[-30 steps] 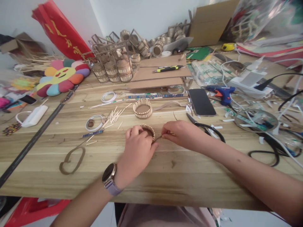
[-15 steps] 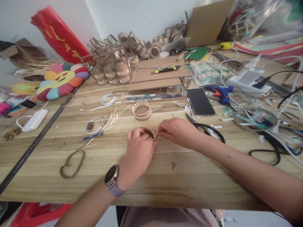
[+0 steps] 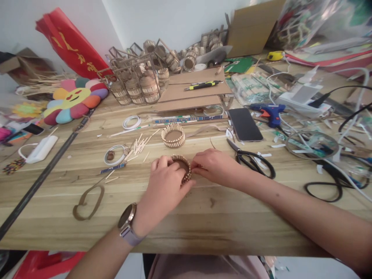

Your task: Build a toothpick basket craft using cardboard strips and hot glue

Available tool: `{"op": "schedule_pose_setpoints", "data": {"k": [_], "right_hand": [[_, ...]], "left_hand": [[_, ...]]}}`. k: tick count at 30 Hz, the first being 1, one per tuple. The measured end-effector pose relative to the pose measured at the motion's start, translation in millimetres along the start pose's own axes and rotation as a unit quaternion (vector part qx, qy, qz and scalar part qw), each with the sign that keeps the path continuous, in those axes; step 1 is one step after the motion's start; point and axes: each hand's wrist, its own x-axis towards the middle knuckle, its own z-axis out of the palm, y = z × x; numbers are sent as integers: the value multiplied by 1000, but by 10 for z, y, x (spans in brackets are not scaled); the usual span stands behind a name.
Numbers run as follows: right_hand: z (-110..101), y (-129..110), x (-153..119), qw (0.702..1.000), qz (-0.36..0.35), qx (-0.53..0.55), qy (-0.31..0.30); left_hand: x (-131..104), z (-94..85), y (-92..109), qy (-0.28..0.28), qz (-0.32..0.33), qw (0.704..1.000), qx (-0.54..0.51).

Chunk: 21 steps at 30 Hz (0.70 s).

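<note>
Basket (image 3: 183, 166) btwn L hand (image 3: 166, 179) & R hand (image 3: 209, 166), this side of 2nd basket (image 3: 173, 140); round, no long axis. L nearer, half-curled over its left side, holding it. R by right rim, tips bunched; can't tell if gripping anything.

Your one camera, head-worn, looks from above the near side of the wooden table (image 3: 209, 228), forward and down past your left hand (image 3: 167, 186) and right hand (image 3: 213, 166) to the wall (image 3: 168, 23) behind it.
</note>
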Motion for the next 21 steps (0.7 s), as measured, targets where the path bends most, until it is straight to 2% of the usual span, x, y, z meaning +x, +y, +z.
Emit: {"op": "schedule_pose_setpoints", "data": {"k": [6, 11, 16, 21], "right_hand": [[15, 11, -22, 1000, 9, 18, 9], [73, 12, -94, 995, 31, 93, 25], [67, 106, -224, 990, 73, 108, 59], [47, 194, -307, 997, 20, 71, 35]], "left_hand": [[71, 98, 134, 15, -22, 1000, 7], [37, 111, 113, 13, -30, 999, -14], [-67, 81, 69, 5, -13, 1000, -23], [-159, 127, 12, 3, 19, 999, -26]]}}
